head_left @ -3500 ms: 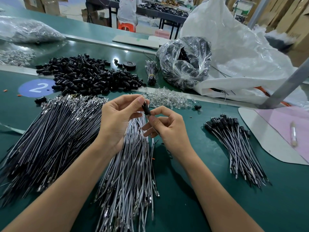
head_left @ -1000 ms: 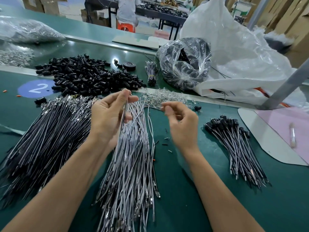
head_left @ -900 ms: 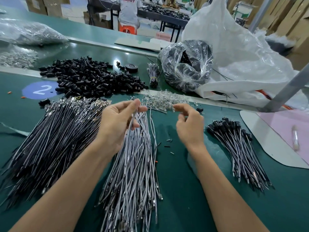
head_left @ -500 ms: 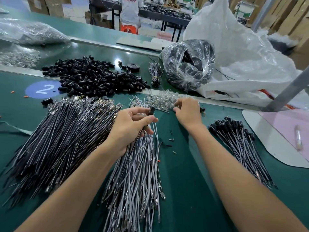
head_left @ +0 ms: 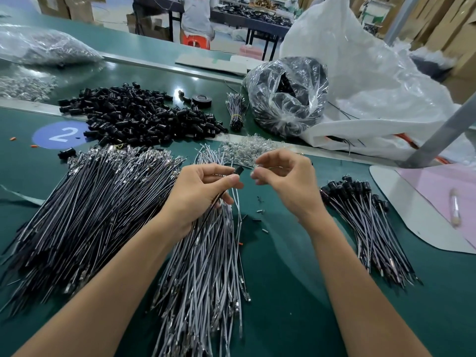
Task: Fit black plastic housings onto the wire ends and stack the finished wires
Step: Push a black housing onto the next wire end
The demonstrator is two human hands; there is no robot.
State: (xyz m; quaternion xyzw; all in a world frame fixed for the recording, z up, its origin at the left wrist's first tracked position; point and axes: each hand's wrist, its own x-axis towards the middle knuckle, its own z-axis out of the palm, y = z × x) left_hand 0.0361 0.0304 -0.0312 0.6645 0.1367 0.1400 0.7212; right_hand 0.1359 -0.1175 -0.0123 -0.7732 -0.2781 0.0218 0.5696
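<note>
misalignment risk: left hand [head_left: 201, 191] pinches the black housing [head_left: 238, 170] and wire [head_left: 218, 198] above the grey wire pile [head_left: 206, 266]; right hand [head_left: 288, 181] curls just beside it, contents unclear. a skewed push could jam the housing.

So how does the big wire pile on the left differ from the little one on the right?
The left pile is far bigger; the right pile is small. The left pile's far ends show bare metal terminals; the right pile's far ends wear black housings. Both lie fanned on the green table.
</note>
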